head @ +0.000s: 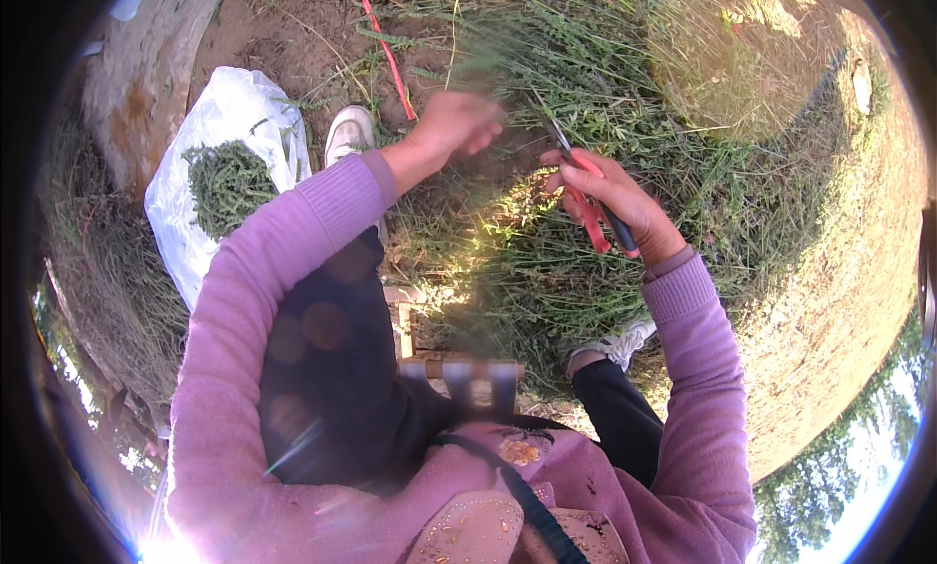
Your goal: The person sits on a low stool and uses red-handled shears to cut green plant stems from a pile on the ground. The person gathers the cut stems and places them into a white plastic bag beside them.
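My right hand (615, 198) holds scissors (585, 176) with red and dark handles, their narrow blades pointing up and left over cut green stems (600, 74). My left hand (457, 128) is blurred, its fingers curled, a little left of the blades. A blurred green sprig seems to rise just above it, but whether the fingers grip it I cannot tell. At the left, an open clear plastic bag (172, 176) holds a heap of small green sprigs (230, 187).
A red strap (384, 44) lies on bare soil beyond my left hand. My shoes (350, 132) rest among the stems. Part of a low wooden stool (468, 370) shows between my legs. Dry straw covers the ground at right, and a pale sheet (150, 74) lies upper left.
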Available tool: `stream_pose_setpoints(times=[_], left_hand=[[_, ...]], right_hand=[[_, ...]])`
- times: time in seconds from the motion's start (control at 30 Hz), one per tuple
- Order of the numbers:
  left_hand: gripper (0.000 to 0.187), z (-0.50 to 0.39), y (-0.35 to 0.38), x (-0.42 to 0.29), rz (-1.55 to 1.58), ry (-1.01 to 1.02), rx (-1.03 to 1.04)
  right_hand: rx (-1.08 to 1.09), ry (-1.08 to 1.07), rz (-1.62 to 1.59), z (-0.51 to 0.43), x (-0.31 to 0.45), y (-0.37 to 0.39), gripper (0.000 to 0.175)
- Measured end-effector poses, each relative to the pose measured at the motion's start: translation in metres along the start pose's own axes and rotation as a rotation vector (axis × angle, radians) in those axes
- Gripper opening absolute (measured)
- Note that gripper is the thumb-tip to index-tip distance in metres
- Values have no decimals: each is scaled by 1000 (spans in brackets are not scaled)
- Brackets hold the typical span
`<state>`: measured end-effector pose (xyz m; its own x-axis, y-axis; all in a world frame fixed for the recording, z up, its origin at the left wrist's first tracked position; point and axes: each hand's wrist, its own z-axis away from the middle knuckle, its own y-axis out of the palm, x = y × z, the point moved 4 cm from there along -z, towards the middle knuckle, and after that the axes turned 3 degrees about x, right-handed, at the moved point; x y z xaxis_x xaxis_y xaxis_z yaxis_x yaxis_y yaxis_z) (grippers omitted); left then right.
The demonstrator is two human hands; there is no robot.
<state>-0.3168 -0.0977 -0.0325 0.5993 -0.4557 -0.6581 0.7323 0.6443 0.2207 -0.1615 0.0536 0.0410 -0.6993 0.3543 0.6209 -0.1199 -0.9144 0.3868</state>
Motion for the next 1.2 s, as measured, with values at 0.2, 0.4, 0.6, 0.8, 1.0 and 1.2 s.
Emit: stream_pose_setpoints(times=[0.2,0.4,0.6,0.8,1.0,1.2], left_hand=[[18,6,2,0,124,-25,-5],[20,20,-3,6,168,-120,-6],[35,43,-78,-22,-187,173,-184],[30,-2,-33,-62,-535,181,114],[20,-12,-23,-53,-695,137,144],[19,15,-16,-60,-705,141,101]], right_hand=[[16,79,-35,1,-22,15,54],[-19,83,-151,-11,-18,10,48],[51,101,37,32,-9,15,48],[15,-22,-156,11,16,23,51],[-43,42,-53,-16,14,24,51],[-108,20,-128,-37,22,30,38]])
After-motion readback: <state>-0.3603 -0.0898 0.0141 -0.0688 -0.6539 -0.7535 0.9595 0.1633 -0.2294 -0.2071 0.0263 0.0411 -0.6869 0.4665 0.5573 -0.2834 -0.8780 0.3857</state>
